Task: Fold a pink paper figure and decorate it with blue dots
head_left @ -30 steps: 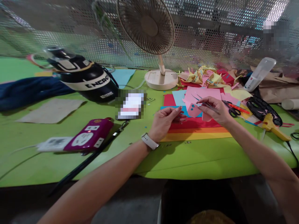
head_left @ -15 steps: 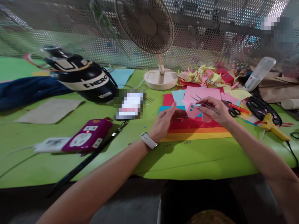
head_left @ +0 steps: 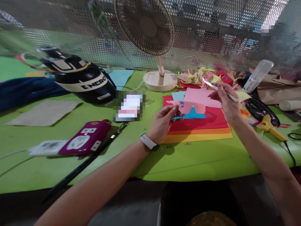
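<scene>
My left hand (head_left: 164, 121), with a white band at the wrist, pinches a cut piece of pink paper (head_left: 193, 106) between thumb and fingers. Small blue diamond shapes show on that piece near my thumb. Under it is a scrap of blue paper (head_left: 193, 114), on top of a red sheet (head_left: 199, 125). My right hand (head_left: 227, 102) is closed around slim silvery tweezers (head_left: 210, 84), raised to the right of the pink piece and apart from it. The tips point up and left, and whether they grip anything is too small to tell.
A fan (head_left: 160, 81) stands behind the papers, beside a heap of scraps (head_left: 204, 77). Rightward lie a yellow glue gun (head_left: 270, 127) and a clear bottle (head_left: 258, 76). To the left are a phone (head_left: 129, 108), a purple power strip (head_left: 85, 138) and a large black bottle (head_left: 82, 78).
My right hand has moved up and right with the tweezers, away from the pink piece. My left hand now grips that piece, which has turned to lie sideways.
</scene>
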`<state>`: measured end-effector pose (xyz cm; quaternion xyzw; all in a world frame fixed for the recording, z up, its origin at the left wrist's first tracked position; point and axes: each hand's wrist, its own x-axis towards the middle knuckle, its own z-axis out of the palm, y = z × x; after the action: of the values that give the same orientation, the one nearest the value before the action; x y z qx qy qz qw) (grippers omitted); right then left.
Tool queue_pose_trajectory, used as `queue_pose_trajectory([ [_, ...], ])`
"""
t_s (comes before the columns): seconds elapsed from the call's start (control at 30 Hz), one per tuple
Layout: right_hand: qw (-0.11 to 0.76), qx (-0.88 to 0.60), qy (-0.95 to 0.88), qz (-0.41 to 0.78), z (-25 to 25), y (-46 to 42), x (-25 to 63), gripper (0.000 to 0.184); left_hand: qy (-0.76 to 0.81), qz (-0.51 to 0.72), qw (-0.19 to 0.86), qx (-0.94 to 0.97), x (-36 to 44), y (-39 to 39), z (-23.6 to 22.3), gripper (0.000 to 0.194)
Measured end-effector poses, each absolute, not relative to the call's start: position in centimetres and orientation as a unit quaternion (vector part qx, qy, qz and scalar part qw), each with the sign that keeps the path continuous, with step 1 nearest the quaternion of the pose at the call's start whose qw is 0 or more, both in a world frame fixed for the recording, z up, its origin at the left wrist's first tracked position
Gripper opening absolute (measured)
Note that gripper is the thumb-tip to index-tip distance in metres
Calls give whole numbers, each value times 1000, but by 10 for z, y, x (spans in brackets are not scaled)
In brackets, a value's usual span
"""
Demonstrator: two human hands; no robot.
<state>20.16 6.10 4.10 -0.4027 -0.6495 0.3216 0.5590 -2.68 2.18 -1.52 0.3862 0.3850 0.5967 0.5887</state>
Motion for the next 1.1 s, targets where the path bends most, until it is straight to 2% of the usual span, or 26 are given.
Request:
queue_pose_trajectory([
  [0.13,566,-404,-651,305,58,62,209,50,378,615,586,367,-29,24,-11,31],
  [0.27,548,-389,-671,314,61,63,210,39,371,624,582,367,-31,24,-10,33],
  [0.43,501,-381,-723,284,50,52,219,31,353,648,579,347,-32,26,-11,27],
  [0.5,443,-377,-780,233,41,40,228,26,349,648,588,337,-32,27,-11,28],
  [0.6,296,-336,-888,107,23,20,244,21,355,642,597,324,-32,28,-10,29],
  [0.7,160,-293,-943,-7,5,6,255,28,356,643,598,321,-32,29,-11,26],
  [0.8,94,-286,-952,-51,-6,1,261,35,364,638,599,320,-32,30,-13,21],
  [0.93,110,-327,-938,-26,-2,6,274,41,371,634,608,301,-32,30,-12,16],
  [1.03,157,-433,-887,-38,10,19,296,34,364,631,620,292,-31,29,-10,13],
  [1.1,156,-522,-837,-47,16,27,315,29,358,630,628,283,-30,29,-9,13],
])
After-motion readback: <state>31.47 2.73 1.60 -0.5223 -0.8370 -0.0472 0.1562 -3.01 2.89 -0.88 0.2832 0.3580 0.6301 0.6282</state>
